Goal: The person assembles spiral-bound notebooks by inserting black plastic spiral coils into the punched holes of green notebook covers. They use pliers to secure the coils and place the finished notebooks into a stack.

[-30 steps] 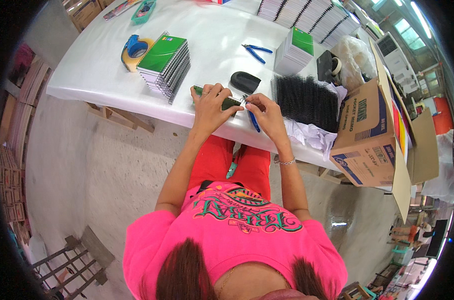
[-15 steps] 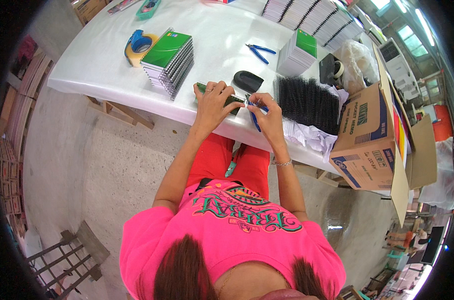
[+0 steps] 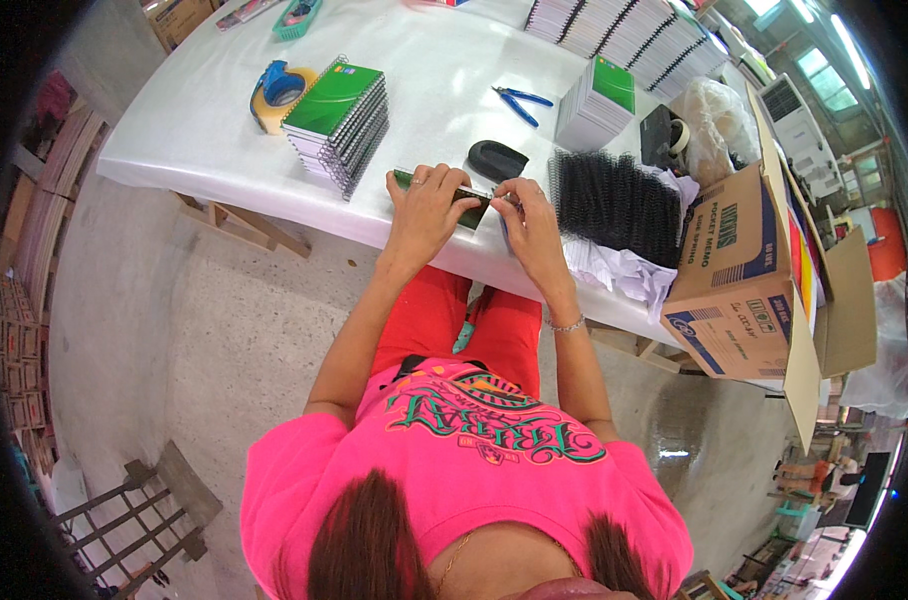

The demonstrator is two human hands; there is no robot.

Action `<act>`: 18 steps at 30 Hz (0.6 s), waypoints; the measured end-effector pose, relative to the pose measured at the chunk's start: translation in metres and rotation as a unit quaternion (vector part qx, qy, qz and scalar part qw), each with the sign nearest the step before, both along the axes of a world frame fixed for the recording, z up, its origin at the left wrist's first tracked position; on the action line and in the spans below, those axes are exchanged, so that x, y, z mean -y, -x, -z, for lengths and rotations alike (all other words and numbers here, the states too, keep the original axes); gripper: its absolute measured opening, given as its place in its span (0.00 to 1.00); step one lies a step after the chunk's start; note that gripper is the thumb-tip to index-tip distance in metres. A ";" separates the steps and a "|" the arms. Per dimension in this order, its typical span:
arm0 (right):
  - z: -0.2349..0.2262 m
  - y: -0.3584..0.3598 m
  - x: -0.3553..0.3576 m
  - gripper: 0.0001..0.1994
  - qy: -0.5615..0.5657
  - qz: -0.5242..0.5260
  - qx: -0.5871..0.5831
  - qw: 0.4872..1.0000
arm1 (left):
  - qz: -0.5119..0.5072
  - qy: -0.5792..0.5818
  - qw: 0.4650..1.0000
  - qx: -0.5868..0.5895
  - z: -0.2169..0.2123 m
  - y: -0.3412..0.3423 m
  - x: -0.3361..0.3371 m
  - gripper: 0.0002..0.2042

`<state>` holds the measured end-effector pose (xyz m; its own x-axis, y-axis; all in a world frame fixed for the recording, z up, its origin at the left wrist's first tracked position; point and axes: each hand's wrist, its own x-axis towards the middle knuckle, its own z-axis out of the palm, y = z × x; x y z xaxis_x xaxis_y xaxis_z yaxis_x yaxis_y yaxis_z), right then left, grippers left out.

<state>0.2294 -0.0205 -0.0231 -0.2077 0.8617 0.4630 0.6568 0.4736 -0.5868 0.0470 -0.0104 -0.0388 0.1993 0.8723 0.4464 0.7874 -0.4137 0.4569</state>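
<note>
A small green-covered notebook [image 3: 473, 212] lies at the table's near edge, its spiral edge facing away from me. My left hand [image 3: 426, 205] is closed on it, fingers over the top and thumb toward its right end. My right hand [image 3: 529, 222] is closed at the notebook's right corner, thumb and forefinger pinched by the end of the spiral. Blue-handled wire cutters are mostly hidden behind the right hand. Just beyond lies a black rounded object [image 3: 496, 160]. To the right, black spiral coils [image 3: 614, 208] are heaped on crumpled white paper [image 3: 622, 272].
At the left stands a stack of green spiral notebooks [image 3: 339, 115] beside a tape dispenser [image 3: 279, 92]. Other blue cutters [image 3: 519, 103] lie near a stack of unbound green-covered pads [image 3: 596, 108]. An open cardboard box [image 3: 734, 285] blocks the right end. Notebook rows [image 3: 614, 35] line the back.
My right hand has turned and shifted slightly left, and the blue cutters that showed in it are now mostly out of sight. My left hand stays on the notebook.
</note>
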 end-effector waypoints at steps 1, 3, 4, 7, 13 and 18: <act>-0.001 0.001 0.000 0.06 0.017 -0.002 -0.008 1.000 | 0.003 0.004 1.000 0.014 0.000 0.001 0.000 0.14; -0.004 0.003 -0.001 0.06 0.023 -0.002 -0.026 0.999 | -0.014 -0.036 0.999 0.029 0.004 0.001 -0.001 0.13; -0.004 0.007 0.000 0.06 0.015 -0.001 -0.038 0.999 | -0.021 -0.056 0.998 0.038 0.008 0.003 -0.001 0.12; -0.001 0.007 -0.004 0.07 0.008 -0.008 -0.022 1.000 | -0.037 -0.074 0.991 0.109 0.013 0.009 -0.005 0.20; 0.000 0.008 -0.007 0.08 -0.012 0.008 0.009 1.000 | -0.076 -0.098 0.965 0.229 0.020 0.007 -0.003 0.32; 0.001 0.001 -0.011 0.06 0.075 -0.054 -0.020 0.995 | -0.057 0.000 0.966 0.251 0.025 0.012 0.002 0.30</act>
